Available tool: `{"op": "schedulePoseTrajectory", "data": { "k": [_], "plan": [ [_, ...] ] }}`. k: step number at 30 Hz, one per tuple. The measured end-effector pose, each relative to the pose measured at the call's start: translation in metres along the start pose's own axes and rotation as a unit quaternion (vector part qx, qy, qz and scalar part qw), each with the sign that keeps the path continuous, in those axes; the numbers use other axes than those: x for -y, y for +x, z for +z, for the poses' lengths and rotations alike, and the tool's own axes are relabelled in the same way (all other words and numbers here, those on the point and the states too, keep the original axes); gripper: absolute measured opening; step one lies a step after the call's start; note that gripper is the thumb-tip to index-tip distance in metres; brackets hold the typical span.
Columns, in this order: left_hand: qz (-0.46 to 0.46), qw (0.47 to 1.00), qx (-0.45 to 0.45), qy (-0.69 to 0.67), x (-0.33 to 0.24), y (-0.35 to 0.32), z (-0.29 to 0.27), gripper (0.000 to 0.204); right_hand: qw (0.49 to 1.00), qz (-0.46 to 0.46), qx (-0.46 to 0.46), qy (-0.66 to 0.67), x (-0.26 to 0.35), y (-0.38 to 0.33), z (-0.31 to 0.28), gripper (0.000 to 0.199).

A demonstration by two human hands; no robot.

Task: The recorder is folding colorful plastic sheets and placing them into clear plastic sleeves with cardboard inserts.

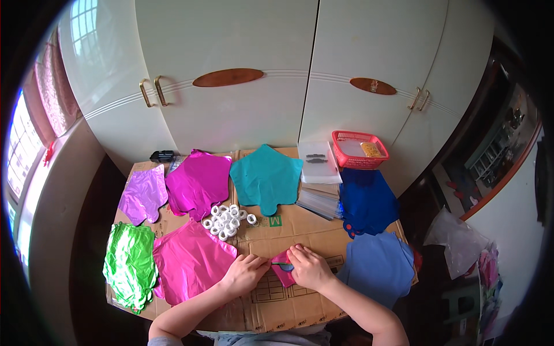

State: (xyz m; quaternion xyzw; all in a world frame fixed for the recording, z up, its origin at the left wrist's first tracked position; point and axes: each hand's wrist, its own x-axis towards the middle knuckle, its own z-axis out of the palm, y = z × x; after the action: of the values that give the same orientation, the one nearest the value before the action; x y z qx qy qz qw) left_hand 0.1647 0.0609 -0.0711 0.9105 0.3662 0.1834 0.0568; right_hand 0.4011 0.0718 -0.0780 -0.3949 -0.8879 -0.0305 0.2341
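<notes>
In front of me a small folded magenta foil packet (285, 278), with green and blue foil showing at its top, lies on the cardboard. My left hand (247, 274) is closed, its fingertips pinching the packet's left edge. On the other side my right hand (311, 269) presses bent fingers down on the packet's right part, covering some of it. Close by to the left is a flat pink star-shaped foil balloon (190, 262). A heap of small white ribbon rolls (224, 222) sits beyond my left hand. Light blue flat balloons (378, 268) lie to the right of my right hand.
More flat foil balloons lie around the cardboard-covered table: green (130, 265), lilac (143, 194), magenta (199, 179), teal (265, 176) and dark blue (369, 199). Clear plastic bags (317, 205) and a red basket (359, 161) stand far right. White cabinets (231, 121) rise behind.
</notes>
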Motion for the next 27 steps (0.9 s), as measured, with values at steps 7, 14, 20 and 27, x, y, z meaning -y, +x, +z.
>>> {"op": "schedulePoseTrajectory", "data": {
  "k": [7, 14, 20, 27],
  "plan": [
    [-0.016, 1.0, 0.005, 0.018, -0.005, 0.015, -0.01, 0.048, 1.0, 0.017, 0.008, -0.006, 0.004, -0.008, 0.0, 0.043],
    [0.064, 0.994, 0.079, 0.044, -0.01, 0.016, 0.009, 0.076, 0.999, -0.003, -0.006, -0.045, 0.005, -0.009, 0.0, 0.042],
    [0.083, 0.99, 0.116, 0.019, -0.001, 0.013, 0.008, 0.084, 0.999, -0.007, 0.005, -0.047, 0.006, -0.012, 0.003, 0.047],
    [0.034, 0.994, 0.1, -0.011, -0.003, -0.006, -0.006, 0.085, 0.999, -0.008, 0.018, -0.031, 0.007, -0.011, 0.002, 0.045]
  ]
}}
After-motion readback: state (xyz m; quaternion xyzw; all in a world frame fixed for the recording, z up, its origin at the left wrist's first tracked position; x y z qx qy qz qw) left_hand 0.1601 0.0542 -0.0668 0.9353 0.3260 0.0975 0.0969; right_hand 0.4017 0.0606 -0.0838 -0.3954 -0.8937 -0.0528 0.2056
